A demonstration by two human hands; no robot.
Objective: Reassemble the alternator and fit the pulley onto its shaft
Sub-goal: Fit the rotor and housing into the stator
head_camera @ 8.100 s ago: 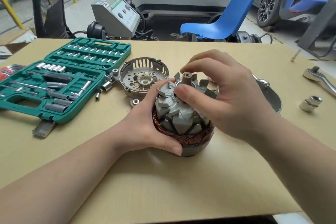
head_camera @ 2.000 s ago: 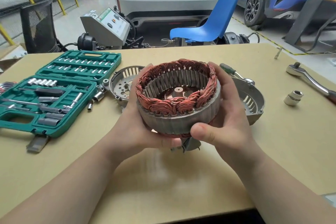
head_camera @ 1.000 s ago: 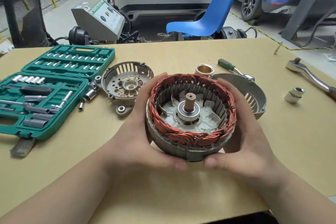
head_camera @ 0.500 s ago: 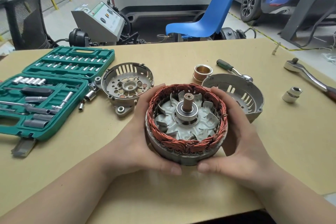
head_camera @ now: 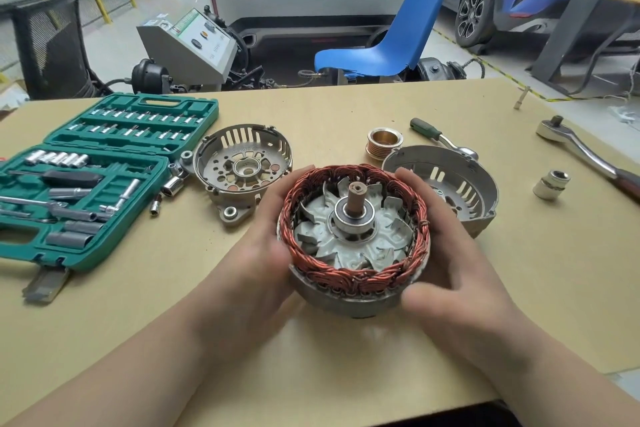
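The stator (head_camera: 353, 282), a ring of copper windings on a grey steel core, stands on the table around the rotor (head_camera: 356, 218), whose fan blades and brown shaft end point up. My left hand (head_camera: 256, 253) cups the stator's left side and my right hand (head_camera: 460, 274) its right side, fingers curled round the rim, thumbs blurred at the front. The brass-coloured pulley (head_camera: 383, 144) lies behind. One slotted end housing (head_camera: 242, 163) lies to the back left. The other housing (head_camera: 460, 180) sits right behind my right hand.
An open green socket set (head_camera: 86, 177) fills the table's left, with loose sockets (head_camera: 171, 185) beside it. A green-handled tool (head_camera: 429, 130) lies behind the right housing. A ratchet (head_camera: 581, 149) and a single socket (head_camera: 551, 185) lie at the right. A blue chair (head_camera: 391, 45) stands beyond the table.
The stator, held up and tilted two seconds ago, has come down around the rotor and stands level on the table. Both thumbs are shifting at its front rim.
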